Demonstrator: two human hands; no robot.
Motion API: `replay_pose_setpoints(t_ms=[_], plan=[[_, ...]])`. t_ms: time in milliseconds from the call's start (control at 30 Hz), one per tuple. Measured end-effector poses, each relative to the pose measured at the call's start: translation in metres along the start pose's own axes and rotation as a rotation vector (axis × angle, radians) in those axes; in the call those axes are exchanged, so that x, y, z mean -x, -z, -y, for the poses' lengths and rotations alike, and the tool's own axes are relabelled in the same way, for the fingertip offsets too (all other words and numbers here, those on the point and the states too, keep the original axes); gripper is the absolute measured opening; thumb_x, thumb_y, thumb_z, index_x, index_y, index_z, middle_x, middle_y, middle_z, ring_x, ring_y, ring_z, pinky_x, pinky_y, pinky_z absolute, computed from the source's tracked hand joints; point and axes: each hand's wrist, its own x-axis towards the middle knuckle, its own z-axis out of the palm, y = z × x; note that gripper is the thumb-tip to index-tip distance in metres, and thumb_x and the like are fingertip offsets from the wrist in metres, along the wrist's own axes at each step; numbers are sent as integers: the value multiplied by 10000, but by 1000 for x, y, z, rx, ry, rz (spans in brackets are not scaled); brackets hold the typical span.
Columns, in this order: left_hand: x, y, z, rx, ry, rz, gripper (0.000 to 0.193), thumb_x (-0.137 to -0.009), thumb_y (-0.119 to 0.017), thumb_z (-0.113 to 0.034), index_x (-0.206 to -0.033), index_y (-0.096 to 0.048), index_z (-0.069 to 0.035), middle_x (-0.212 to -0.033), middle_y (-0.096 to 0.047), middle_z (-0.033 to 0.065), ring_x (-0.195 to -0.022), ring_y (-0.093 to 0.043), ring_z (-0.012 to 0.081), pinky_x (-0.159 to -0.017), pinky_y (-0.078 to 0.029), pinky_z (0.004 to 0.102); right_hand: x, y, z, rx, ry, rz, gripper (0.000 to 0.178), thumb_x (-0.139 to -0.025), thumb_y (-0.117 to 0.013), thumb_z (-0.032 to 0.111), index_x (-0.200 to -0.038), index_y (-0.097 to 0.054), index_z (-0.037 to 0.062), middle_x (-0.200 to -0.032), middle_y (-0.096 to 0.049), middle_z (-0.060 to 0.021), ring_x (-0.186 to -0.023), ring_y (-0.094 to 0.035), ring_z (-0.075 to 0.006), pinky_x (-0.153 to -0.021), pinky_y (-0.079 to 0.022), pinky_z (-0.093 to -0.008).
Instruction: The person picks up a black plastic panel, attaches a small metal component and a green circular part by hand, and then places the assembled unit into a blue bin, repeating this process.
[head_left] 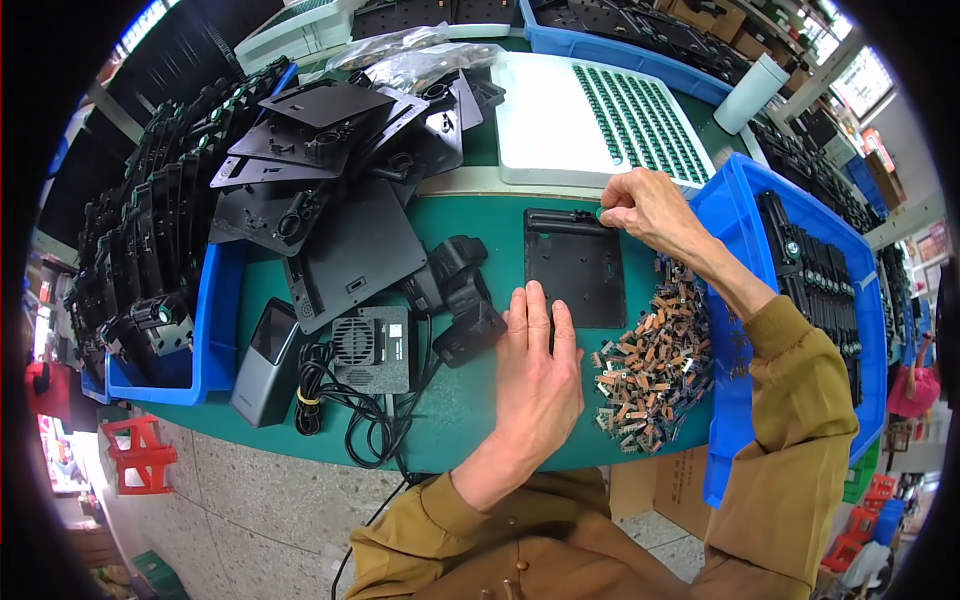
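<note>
A flat black plastic panel (574, 270) lies on the green tabletop in front of me, with a raised black bar along its far edge. My left hand (537, 375) is open, fingers stretched out, the fingertips at the panel's near left part. At the panel's far right corner, my right hand (645, 212) is closed in a pinch on a small green part (600, 213), mostly hidden by the fingers. Right of the panel is a heap of small brown and metal components (655, 365). Beyond it stands a white tray (545, 120) with rows of small green parts (640, 120).
Black plastic panels (350, 250) are piled at the left, beside a blue bin (215, 330) of similar parts. Nearer me are a dark power bank (268, 350), a boxy device with a fan grille (370, 345) and coiled black cable (312, 385). Another blue bin (735, 400) stands right.
</note>
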Motion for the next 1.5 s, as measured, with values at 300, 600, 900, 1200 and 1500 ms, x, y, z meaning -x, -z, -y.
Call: replay_pose_setpoints(t_ms=[300,600,900,1200,1500], plan=[[0,1,0,-73,-14,2,532,-834,-646,-112,-1281,-470,117,-1425,-337,350,-1321,-354,463,-983,-417,513,-2,-1,-2,45,10,47,221,-639,-666,27,-840,-722,-48,-738,-698,-184,-704,-692,-292,-679,-543,-387],[0,1,-1,-8,9,11,549,-826,-650,-70,-1303,-451,115,-1438,-319,337,-1322,-340,473,-1023,-372,555,-1,-2,1,12,14,-36,224,-657,-623,-39,-852,-733,-28,-778,-711,-164,-752,-700,-283,-734,-547,-386],[0,0,-1,-15,4,5,556,-822,-655,-75,-1302,-447,112,-1433,-324,337,-1315,-345,472,-1030,-364,550,-3,-2,-1,3,5,-24,161,-701,-695,65,-821,-706,-43,-696,-684,-137,-669,-669,-197,-638,-520,-339],[0,1,0,-93,-20,-1,536,-835,-648,-122,-1284,-467,110,-1422,-349,341,-1322,-360,452,-972,-421,512,-4,22,-8,219,-79,40,185,-618,-745,70,-780,-696,-6,-724,-683,-127,-701,-669,-251,-652,-511,-362],[0,1,1,-27,-3,-4,536,-823,-652,-69,-1292,-462,106,-1423,-343,341,-1312,-353,476,-1050,-343,544,5,29,-4,579,-197,445,256,-543,-843,33,-743,-683,38,-805,-707,-82,-832,-687,-258,-632,-534,-395]])
